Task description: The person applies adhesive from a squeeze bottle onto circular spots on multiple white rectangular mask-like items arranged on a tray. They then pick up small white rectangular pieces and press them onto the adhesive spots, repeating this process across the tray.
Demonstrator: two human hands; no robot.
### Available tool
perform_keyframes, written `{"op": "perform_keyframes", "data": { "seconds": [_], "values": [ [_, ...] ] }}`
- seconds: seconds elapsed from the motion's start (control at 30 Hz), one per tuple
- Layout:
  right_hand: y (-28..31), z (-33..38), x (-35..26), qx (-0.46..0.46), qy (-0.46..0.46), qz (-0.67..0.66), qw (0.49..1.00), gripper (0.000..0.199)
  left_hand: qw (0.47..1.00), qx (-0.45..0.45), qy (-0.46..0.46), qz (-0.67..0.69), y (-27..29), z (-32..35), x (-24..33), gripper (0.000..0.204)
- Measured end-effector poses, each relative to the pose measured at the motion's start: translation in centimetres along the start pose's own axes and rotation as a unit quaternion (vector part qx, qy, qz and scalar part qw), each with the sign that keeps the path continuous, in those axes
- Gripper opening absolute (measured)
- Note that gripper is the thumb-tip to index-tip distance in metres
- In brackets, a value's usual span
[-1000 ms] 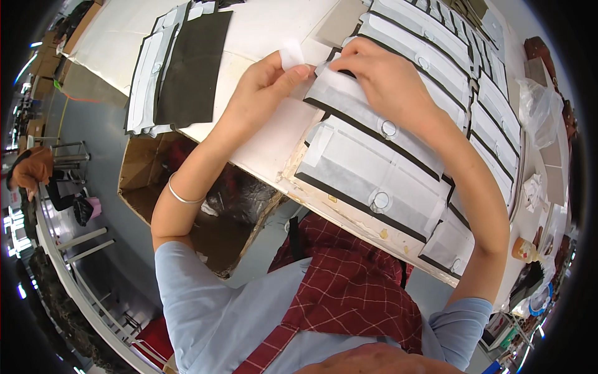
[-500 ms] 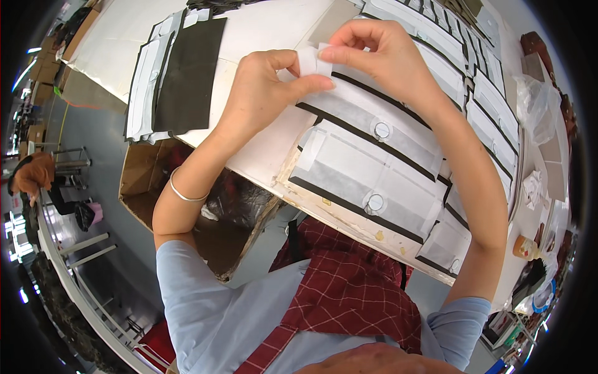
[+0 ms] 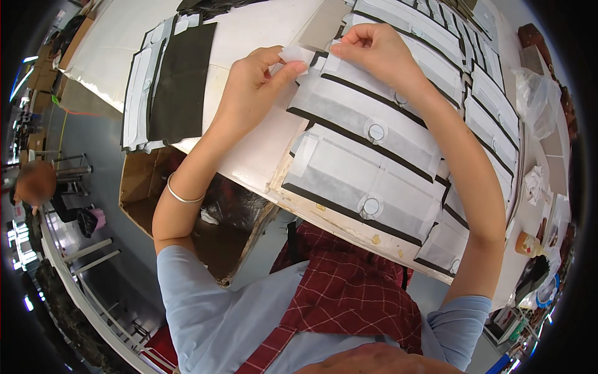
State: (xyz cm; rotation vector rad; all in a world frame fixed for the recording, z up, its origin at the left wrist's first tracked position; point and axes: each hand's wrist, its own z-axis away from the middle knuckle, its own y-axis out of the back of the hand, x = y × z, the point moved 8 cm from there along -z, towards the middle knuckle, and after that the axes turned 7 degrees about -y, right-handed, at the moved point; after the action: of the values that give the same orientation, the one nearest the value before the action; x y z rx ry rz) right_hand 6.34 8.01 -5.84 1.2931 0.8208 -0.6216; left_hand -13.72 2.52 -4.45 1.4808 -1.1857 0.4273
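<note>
My left hand [image 3: 252, 84] pinches small white paper-like strips [image 3: 294, 56] between thumb and fingers, above the table. My right hand [image 3: 381, 55] is closed, thumb against fingers, on a small white strip [image 3: 332, 63]. That strip lies at or just over the left end of a white panel [image 3: 367, 82] with black edges. Nearer to me lie two similar panels, the middle panel [image 3: 336, 112] and the front panel [image 3: 327, 162]. Each has a round disc, such as the front disc [image 3: 370, 206], and the front panel bears a white strip [image 3: 303, 156] near its left end.
More black-edged panels [image 3: 492, 121] overlap toward the right and back. A stack of black and white pieces [image 3: 180, 81] lies at the table's left. Below the edge stands an open cardboard box [image 3: 140, 181]. A bottle [image 3: 528, 245] and clear plastic [image 3: 539, 103] are at right.
My hands have drawn apart: the left went left with its strips, the right holds one strip down at a panel's end. The panels sit slightly further left in view.
</note>
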Motion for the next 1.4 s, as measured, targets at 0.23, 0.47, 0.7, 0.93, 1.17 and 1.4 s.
{"op": "perform_keyframes", "data": {
  "seconds": [0.23,0.47,0.7,0.93,1.17,1.4],
  "values": [
    [-0.2,0.6,-0.1,0.034,-0.002,0.033,0.999,0.025,0.958,-0.094,-0.207,-0.175,-2.7,-0.3,3.3,0.025],
    [1.1,1.9,-2.3,0.105,0.073,0.144,0.981,0.022,0.924,-0.14,-0.255,-0.249,-4.4,0.3,4.3,0.008],
    [-0.5,3.6,-3.1,0.067,0.25,0.349,0.901,0.024,0.927,-0.139,-0.254,-0.239,-4.1,0.2,4.4,0.01],
    [1.6,2.4,-3.2,0.005,0.138,0.033,0.99,0.018,0.993,-0.029,-0.09,-0.067,-1.3,-2.0,3.1,0.027],
    [1.5,2.4,-3.2,-0.09,0.038,-0.051,0.994,0.02,0.997,-0.042,-0.046,-0.038,-2.3,-3.6,2.6,0.032],
    [4.3,-0.9,1.6,-0.011,-0.051,-0.127,0.991,0.022,0.998,-0.033,0.045,-0.044,-1.0,-4.7,0.8,0.03]
  ]
}}
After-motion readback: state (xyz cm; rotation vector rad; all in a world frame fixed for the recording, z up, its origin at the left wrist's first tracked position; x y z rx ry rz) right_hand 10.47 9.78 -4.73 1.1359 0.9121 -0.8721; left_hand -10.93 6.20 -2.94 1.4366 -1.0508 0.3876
